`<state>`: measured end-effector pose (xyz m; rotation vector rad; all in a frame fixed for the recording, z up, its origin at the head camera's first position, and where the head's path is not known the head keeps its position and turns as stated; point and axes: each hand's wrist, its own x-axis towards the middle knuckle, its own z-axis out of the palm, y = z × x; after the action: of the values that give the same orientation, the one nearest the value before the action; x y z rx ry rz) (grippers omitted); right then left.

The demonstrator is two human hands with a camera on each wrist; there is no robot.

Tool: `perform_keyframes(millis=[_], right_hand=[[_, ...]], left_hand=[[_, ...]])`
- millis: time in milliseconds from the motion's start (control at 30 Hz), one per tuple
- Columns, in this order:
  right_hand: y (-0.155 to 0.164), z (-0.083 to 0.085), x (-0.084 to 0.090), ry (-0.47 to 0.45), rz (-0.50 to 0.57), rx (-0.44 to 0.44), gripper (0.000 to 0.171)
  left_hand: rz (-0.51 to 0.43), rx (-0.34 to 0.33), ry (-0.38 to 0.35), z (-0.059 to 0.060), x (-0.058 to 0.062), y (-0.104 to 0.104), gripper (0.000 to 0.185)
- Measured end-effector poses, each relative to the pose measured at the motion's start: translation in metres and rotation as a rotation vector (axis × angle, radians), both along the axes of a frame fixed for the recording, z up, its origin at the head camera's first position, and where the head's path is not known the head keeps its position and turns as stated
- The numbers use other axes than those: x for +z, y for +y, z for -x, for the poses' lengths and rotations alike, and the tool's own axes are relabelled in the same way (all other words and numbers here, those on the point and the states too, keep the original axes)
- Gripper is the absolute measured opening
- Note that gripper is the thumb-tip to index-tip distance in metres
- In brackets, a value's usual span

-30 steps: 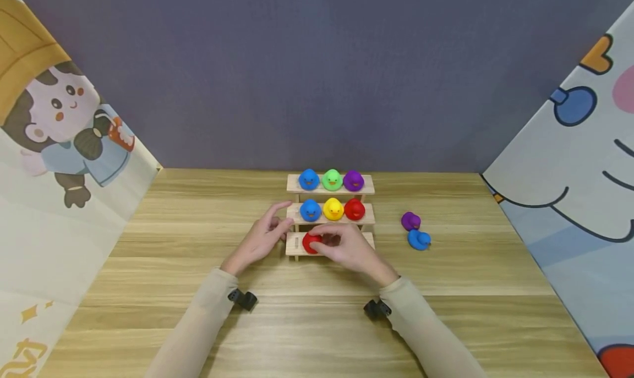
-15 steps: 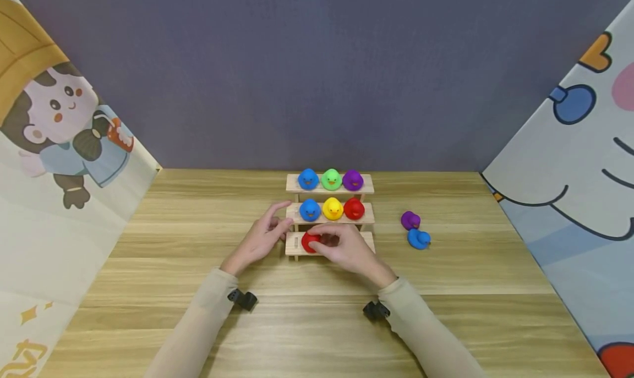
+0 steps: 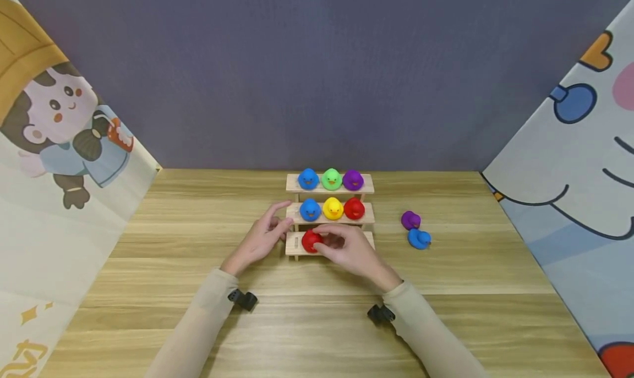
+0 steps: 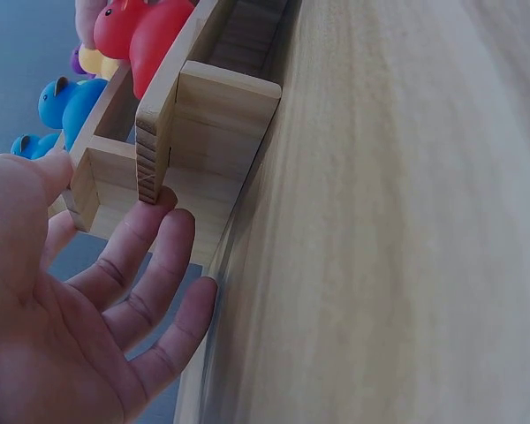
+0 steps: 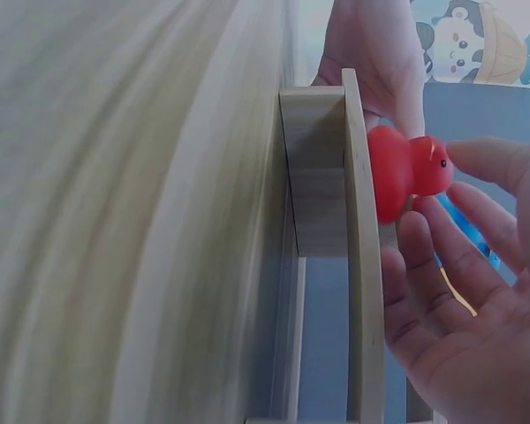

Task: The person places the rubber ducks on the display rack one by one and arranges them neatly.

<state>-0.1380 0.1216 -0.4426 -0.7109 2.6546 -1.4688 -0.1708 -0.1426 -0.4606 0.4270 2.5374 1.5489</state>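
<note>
Red rubber duck [image 3: 310,240] sits on the lowest step of a small three-tier wooden rack [image 3: 293,244], just below the middle of the head view. Right hand [image 3: 353,251] is right up against it, fingers [image 5: 477,161] loosely curved around the duck's head side; in the right wrist view they look slightly apart from it, so I can't tell if they actually touch, and it's not a proper grip. Left hand [image 3: 260,238] is at the rack's left end with straight, relaxed fingers [image 4: 141,231], tips resting on the end of the wooden frame.

Middle step has a blue duck [image 3: 310,209], a yellow duck [image 3: 333,208] and another red duck [image 3: 354,208]. Top step has a blue one [image 3: 308,179], a green one [image 3: 331,179] and a purple one [image 3: 353,180]. Right of centre, on the light wood-grain surface [image 3: 173,229], a loose purple duck [image 3: 410,220] and a loose blue duck [image 3: 419,239] lie just beside each other, well apart from the rack.
</note>
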Motion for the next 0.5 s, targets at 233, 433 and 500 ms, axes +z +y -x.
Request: perform_keyframes(millis=[233,433,500], right_hand=[[0.012,-0.004,0.0,-0.002,-0.005,-0.031,0.031],[0.026,-0.006,-0.001,-0.001,-0.001,-0.047,0.029],[0.03,-0.006,-0.001,-0.005,-0.001,-0.059,0.028]], left_hand=[[0.004,-0.003,-0.001,0.0,0.001,0.0,0.054],[0.002,-0.006,-0.007,0.0,0.001,0.0,0.055],[0.003,-0.008,-0.008,0.0,0.001,0.001,0.055]])
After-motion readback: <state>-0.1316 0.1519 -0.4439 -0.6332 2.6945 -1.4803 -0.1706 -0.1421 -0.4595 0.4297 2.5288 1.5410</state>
